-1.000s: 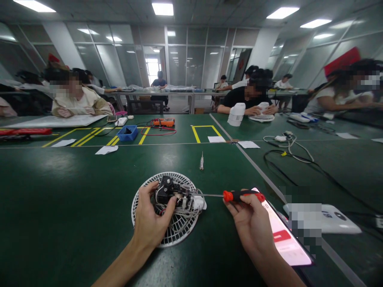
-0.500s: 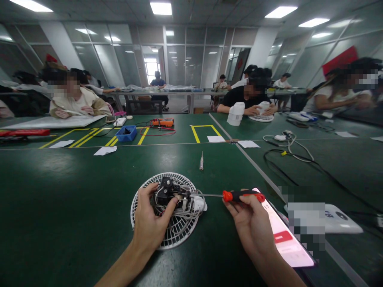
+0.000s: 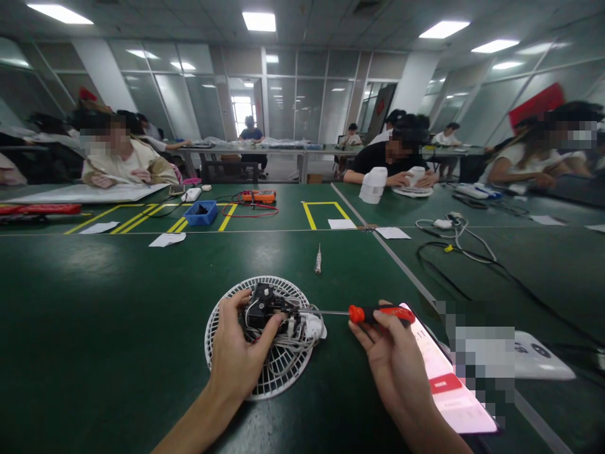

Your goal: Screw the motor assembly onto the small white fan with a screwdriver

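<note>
Green table (image 3: pixel 85 328); seemingly glass walls (image 3: pixel 307 107).

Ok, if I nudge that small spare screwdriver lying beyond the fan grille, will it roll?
Probably: the small screwdriver looks slim and round, lying free on the smooth green table, so a sideways push likely rolls it. It seems light and stiff; end-on it should just slide.

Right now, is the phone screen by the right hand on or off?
On: the phone screen glows white with a red band, lying flat beside and partly under the right hand.
</note>
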Available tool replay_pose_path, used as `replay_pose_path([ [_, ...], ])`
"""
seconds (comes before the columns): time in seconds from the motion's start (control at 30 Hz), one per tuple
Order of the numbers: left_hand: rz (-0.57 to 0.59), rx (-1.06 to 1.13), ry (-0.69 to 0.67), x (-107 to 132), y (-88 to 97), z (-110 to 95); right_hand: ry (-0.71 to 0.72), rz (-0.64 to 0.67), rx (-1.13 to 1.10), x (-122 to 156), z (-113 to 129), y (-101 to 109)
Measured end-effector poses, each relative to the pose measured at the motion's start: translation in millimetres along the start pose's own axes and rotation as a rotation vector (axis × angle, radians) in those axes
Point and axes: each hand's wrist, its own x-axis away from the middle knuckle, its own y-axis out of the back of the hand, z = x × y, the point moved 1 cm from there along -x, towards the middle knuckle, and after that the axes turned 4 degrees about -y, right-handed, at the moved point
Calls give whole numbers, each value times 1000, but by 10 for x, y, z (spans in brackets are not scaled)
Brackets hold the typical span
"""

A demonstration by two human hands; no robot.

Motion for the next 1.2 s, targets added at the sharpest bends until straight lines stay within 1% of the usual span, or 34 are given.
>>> replay_pose_path([
  [0.07,-6,-21,-8,-12,1,-22,9,-2,23,6,-1,-4],
  [0.23,-10,-66,-47,-31,2,-48,-22,27,74,-7,-26,-13],
  [0.4,-5,-114,-83,-38,-6,-67,-31,2,-45,-8,-40,-1],
  [0.53,15,-128,-71,-40,-10,-73,-18,-17,-13,-25,-64,16],
  [0.67,22,-134,-56,-38,-12,-63,-26,6,52,-27,-90,8],
  [0.8,31,-129,-63,-32,-22,-51,-56,-34,-16,-14,-84,-1],
  [0.9,31,-126,-58,-33,-27,-45,-45,-20,-65,-24,-73,9],
  [1.03,26,-118,-54,-39,-26,-48,-4,15,12,-42,-77,26],
  [1.13,30,-119,-44,-39,-24,-60,-21,15,53,-30,-81,15],
  [1.2,35,-121,-43,-40,-24,-71,-42,0,23,-12,-68,-4],
])
